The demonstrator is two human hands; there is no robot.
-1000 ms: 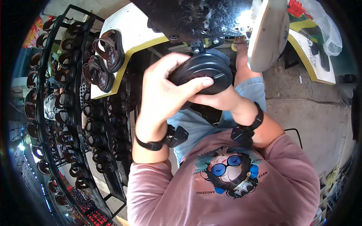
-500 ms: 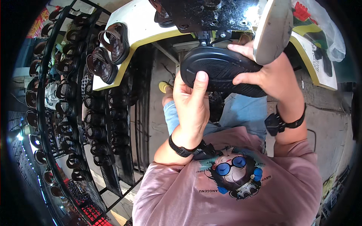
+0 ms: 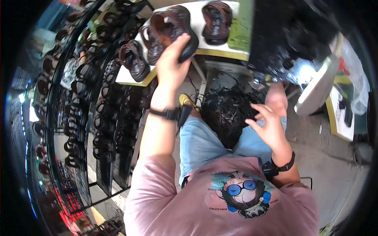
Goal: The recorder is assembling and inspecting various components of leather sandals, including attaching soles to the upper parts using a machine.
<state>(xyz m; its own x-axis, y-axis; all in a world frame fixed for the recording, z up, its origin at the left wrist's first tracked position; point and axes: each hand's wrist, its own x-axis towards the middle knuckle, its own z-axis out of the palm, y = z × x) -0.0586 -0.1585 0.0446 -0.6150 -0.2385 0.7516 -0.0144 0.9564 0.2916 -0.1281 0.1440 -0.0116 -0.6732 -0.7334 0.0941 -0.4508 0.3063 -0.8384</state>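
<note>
At the far left of the white worktable (image 3: 202,46), my left hand (image 3: 173,67) is closed on a dark brown sandal (image 3: 176,24). The sandal is tilted, its dark sole edge turned toward my fingers. Close against it, another sandal (image 3: 152,49) is partly covered. A further strapped sandal (image 3: 134,61) rests at the table's near left corner. Beyond my left hand, to the right, one more brown sandal (image 3: 216,23) lies on the tabletop. My right hand (image 3: 269,126) hovers over my right thigh with its fingers apart and nothing in them.
A black machine plate (image 3: 275,43) stands at the far right, with a pale pad-shaped part (image 3: 318,84) beside it. Black strip trimmings (image 3: 228,114) are heaped between my legs. On the left rises a black rack (image 3: 49,106) filled with sandals. A clear plastic bag (image 3: 356,74) hangs far right.
Both hands were on a black-soled sandal in front of the machine. My left hand has swung to the far left with a sandal; my right hand has let go and dropped back. The view has shifted.
</note>
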